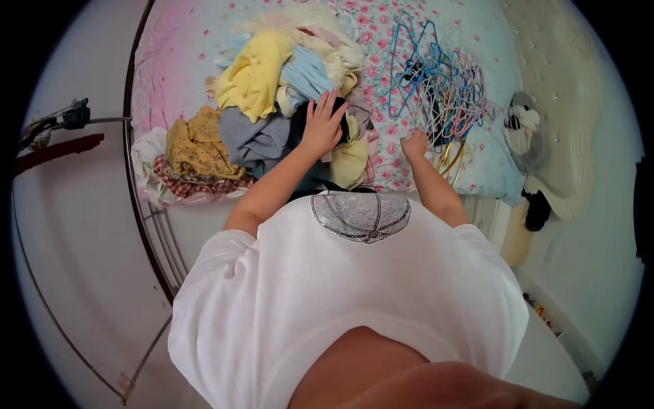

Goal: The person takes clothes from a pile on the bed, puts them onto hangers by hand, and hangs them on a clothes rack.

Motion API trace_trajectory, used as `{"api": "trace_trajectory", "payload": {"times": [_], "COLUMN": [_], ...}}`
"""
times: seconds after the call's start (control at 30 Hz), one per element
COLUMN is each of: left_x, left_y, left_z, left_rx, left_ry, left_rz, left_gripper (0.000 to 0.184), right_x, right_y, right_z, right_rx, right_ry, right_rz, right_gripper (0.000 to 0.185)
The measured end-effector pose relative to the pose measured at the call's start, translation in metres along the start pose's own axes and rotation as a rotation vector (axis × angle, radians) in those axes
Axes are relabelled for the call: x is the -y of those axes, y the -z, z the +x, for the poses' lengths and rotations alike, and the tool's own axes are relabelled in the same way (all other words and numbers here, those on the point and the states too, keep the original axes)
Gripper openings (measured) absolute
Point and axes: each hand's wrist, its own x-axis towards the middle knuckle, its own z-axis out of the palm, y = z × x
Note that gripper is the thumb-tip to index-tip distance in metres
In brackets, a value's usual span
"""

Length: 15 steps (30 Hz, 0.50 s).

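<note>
My left hand point(323, 128) lies with fingers spread on a black garment point(300, 128) at the near side of a big clothes pile. Around it in the pile are a yellow garment point(255, 73), a light blue cloth point(308, 71), a grey-blue garment point(252, 136) and a pale yellow cloth point(349, 163). My right hand point(414, 145) is curled closed at the near left edge of a tangled heap of hangers point(453, 95), mostly blue and white. Whatever its fingers hold, if anything, is hidden.
The piles rest on a bed with a floral sheet point(383, 165). A mustard patterned garment point(203, 146) lies on folded checked cloth at left. A grey plush toy point(524, 129) sits by the cream headboard point(569, 116). A metal rack rail point(146, 361) stands on the left.
</note>
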Motion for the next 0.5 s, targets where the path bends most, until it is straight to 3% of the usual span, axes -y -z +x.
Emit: {"api": "trace_trajectory", "payload": {"times": [0.07,0.1,0.17,0.23,0.37,0.4,0.5], "left_x": [0.001,-0.028,-0.011,0.01,0.042,0.041,0.039], "left_y": [0.015,-0.024,-0.016,-0.012,-0.019,-0.02,-0.021], "left_z": [-0.008,0.03,0.03,0.016,0.002,0.001,0.007], "left_rx": [-0.017,-0.024,0.001,0.049,0.17,0.199,0.18], "left_ry": [0.055,0.091,0.137,0.253,0.249,0.25,0.261], "left_rz": [0.042,-0.011,0.062,0.108,0.181,0.173,0.156], "left_gripper": [0.056,0.055,0.054,0.053,0.051,0.05,0.046], "right_x": [0.008,-0.036,-0.015,-0.018,-0.013,-0.004,-0.016], "right_y": [-0.023,0.012,-0.004,-0.057,-0.125,-0.109,-0.144], "right_z": [0.007,0.056,0.073,0.094,0.151,0.148,0.179], "right_rx": [0.075,0.119,0.257,0.244,0.346,0.384,0.4], "right_ry": [0.11,0.055,0.0,-0.06,-0.086,-0.098,-0.104], "right_rz": [0.029,0.019,0.165,0.243,0.322,0.3,0.441], "right_gripper": [0.063,0.064,0.065,0.066,0.071,0.071,0.064]}}
